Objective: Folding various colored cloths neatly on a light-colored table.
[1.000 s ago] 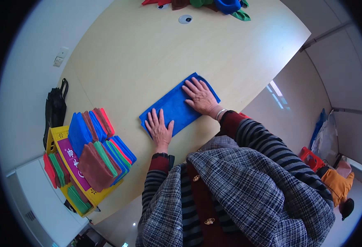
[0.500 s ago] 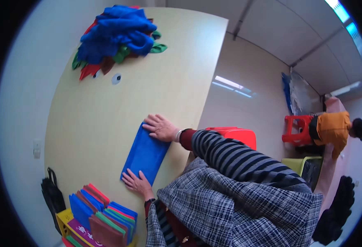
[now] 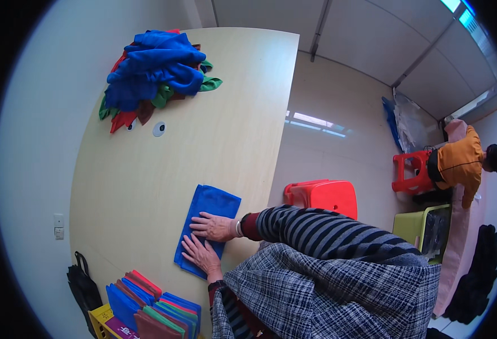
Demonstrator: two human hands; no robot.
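Observation:
A folded blue cloth lies on the pale wooden table. Both hands rest flat on it, close together near its middle. My right hand, with a bracelet at the wrist, presses on the cloth with fingers stretched out. Just below it, my left hand also lies spread on the cloth, toward its lower end. Neither hand grips anything.
A heap of loose blue, red, green and brown cloths lies at the table's far left. Folded cloths stand in a yellow box at the near left. Right of the table is a red stool. Farther right, a person in orange bends over.
My right hand has slid from the cloth's far end toward its middle, beside my left hand. The whole view has shifted slightly.

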